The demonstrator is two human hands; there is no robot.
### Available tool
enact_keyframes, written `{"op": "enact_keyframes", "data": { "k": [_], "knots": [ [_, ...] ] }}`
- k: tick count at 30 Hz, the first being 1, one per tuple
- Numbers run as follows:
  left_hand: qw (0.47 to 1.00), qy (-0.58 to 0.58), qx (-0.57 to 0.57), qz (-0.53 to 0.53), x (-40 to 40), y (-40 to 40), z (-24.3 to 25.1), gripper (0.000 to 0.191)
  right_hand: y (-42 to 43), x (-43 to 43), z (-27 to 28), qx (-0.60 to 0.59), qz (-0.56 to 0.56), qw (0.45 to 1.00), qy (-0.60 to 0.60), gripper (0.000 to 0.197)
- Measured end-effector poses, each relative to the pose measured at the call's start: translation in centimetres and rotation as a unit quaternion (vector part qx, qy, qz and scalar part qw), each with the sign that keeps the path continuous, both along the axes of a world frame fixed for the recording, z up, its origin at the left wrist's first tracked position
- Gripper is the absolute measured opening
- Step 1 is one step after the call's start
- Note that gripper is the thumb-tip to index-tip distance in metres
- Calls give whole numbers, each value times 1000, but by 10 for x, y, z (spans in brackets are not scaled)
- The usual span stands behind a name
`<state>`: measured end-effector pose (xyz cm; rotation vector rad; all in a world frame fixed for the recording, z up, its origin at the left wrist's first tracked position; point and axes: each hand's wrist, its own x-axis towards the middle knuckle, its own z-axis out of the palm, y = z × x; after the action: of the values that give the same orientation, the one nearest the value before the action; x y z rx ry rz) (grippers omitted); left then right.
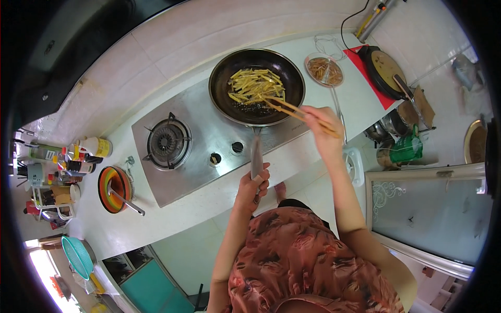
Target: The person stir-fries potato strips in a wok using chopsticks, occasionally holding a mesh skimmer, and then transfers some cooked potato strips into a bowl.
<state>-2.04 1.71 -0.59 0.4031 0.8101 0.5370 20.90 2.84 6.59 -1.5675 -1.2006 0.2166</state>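
Observation:
A dark frying pan (219, 84) sits over the right side of the steel gas hob (203, 105). Yellowish strips of food (256, 84) lie in its middle in bubbling oil. My left hand (252, 186) grips the pan handle (256, 156) near its end. My right hand (323, 125) is closed on a pair of wooden chopsticks (291, 110), whose tips touch the lower right edge of the strips. Right of the pan, a plate (308, 74) holds browned strips (323, 70), with a long-handled metal skimmer (335, 102) resting across it.
An unlit burner (164, 141) is on the hob's left. Further left stand a striped bowl (102, 195) with a ladle (131, 205) and several bottles (98, 146). A round electric griddle (385, 70) sits on a red mat (385, 102) at right. A teal basket (76, 256) is lower left.

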Motion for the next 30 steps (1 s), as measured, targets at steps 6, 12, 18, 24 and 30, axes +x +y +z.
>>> {"op": "enact_keyframes", "data": {
  "k": [6, 12, 18, 24, 30],
  "knots": [
    [1000, 4, 0, -6, 0, 0, 0, 44, -22, 24, 27, -37, -61, 997, 6, 15],
    [1000, 2, 0, -4, -1, 0, -1, 44, 2, 43, 19, -67, -52, 996, -20, 17],
    [1000, 5, 3, -3, 2, 0, 0, 44, 30, 37, -6, -24, -13, 994, 109, 14],
    [1000, 17, 4, 3, 0, 0, 1, 44, 18, 23, 20, -23, -26, 988, 150, 13],
    [1000, 9, -4, 10, 1, -1, 0, 45, 5, 28, -3, -64, -1, 997, 42, 13]
  ]
}}
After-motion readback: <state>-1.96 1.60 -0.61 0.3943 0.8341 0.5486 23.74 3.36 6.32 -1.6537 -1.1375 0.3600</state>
